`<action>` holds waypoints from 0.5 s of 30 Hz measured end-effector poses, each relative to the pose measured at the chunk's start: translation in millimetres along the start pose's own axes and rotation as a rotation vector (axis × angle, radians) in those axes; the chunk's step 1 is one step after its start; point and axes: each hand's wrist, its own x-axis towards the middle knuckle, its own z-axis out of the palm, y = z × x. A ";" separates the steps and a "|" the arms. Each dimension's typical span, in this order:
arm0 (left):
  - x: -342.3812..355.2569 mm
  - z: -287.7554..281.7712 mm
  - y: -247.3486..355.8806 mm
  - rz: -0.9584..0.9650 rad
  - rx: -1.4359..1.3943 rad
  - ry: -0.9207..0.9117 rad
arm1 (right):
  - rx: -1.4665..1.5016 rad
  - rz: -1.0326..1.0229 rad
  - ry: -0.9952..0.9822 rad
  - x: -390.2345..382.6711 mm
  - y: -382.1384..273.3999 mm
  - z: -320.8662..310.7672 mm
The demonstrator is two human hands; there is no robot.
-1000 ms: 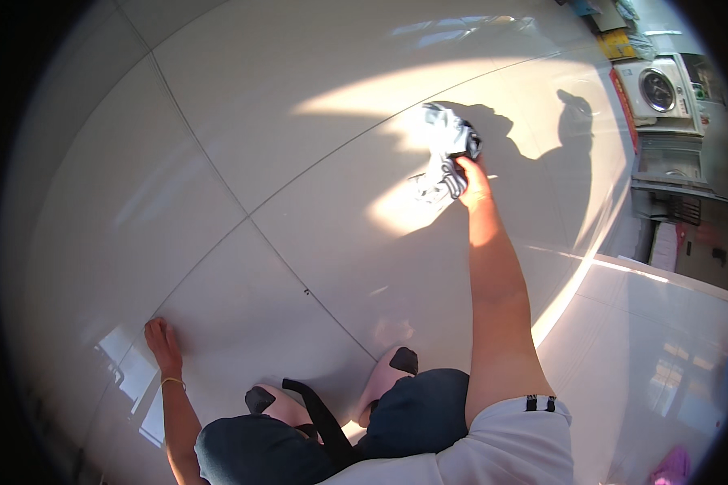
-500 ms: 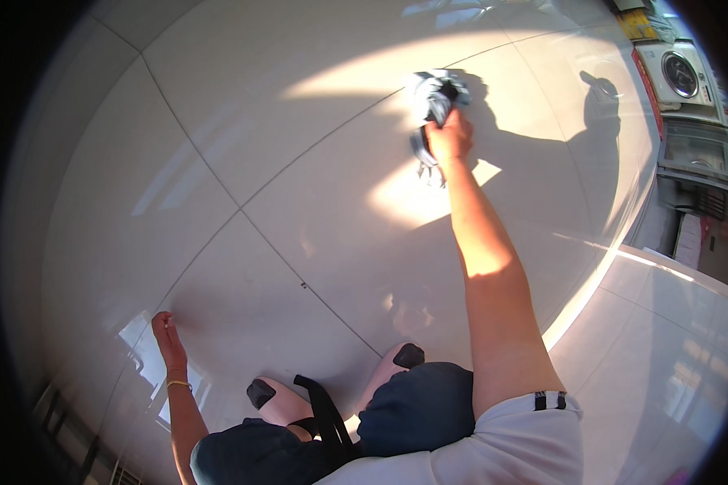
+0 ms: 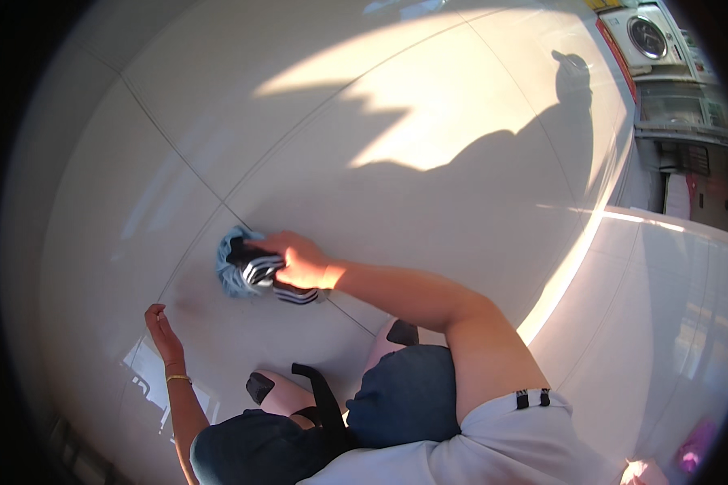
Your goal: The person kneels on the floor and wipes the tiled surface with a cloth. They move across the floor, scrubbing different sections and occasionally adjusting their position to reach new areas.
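My right hand (image 3: 298, 260) is closed on a bunched cloth (image 3: 239, 267) of light blue, with black and white-striped parts. It presses the cloth against the pale tiled floor (image 3: 429, 234), in front of my feet. My right arm reaches across to the left, bent at the elbow. Off to the left, my left hand (image 3: 163, 333) hangs over the floor with its fingers loosely bent and nothing visible in it. A yellow band (image 3: 179, 377) circles that wrist.
My feet in dark-tipped footwear (image 3: 403, 331) stand just below the cloth, with a black strap (image 3: 311, 380) hanging between my knees. At the far right are a white front-loading washing machine (image 3: 645, 36) and a glass-fronted unit (image 3: 675, 105). A purple item (image 3: 696, 446) lies at the lower right.
My right hand has swept the cloth from the sunlit floor far ahead back toward me and to the left. My left hand has barely moved. The view has turned slightly.
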 end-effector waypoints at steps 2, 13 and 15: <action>-6.2 -12.0 -5.3 -0.025 0.035 0.006 | 0.324 0.032 0.075 -5.9 -17.2 -51.4; -9.3 -19.3 11.6 -0.014 0.076 -0.108 | -0.616 0.496 0.710 -74.4 147.7 -231.6; -1.0 -33.5 20.5 -0.015 0.079 -0.075 | -0.735 0.523 0.633 -48.4 116.2 -184.3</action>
